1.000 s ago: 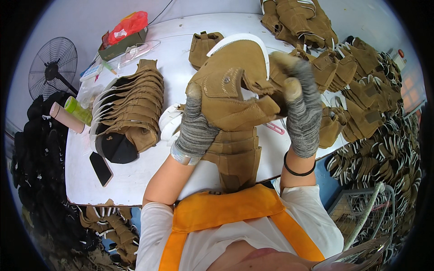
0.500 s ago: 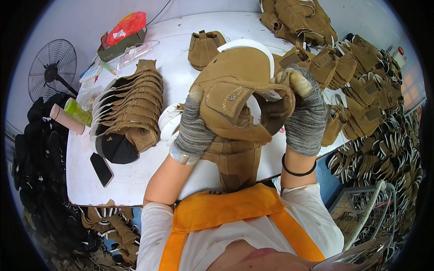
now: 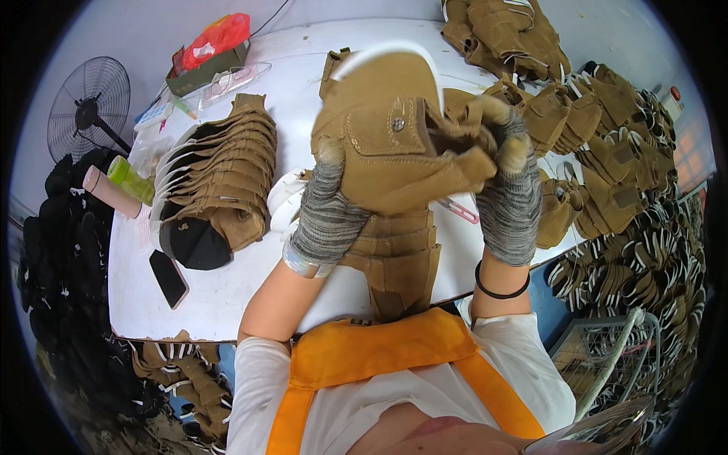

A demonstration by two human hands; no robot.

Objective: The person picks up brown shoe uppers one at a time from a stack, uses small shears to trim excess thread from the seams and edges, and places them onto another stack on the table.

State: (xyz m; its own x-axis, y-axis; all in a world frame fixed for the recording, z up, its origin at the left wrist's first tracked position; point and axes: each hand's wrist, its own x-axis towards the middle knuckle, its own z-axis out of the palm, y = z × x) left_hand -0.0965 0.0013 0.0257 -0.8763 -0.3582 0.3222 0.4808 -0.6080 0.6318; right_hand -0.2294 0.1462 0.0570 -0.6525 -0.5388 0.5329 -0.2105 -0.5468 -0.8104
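Two gloved hands grip one tan cap (image 3: 394, 144) above the white table (image 3: 227, 292). Suede-like fabric, a metal snap on its side flap, white edging along the brim. The left hand (image 3: 327, 216) clamps its lower left, the right hand (image 3: 509, 199) pinches the right end. Brim points up and away; the long axis runs left to right.

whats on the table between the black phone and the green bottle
In the head view, the stack of tan caps with a black cap at its near end lies between the black phone and the green bottle.
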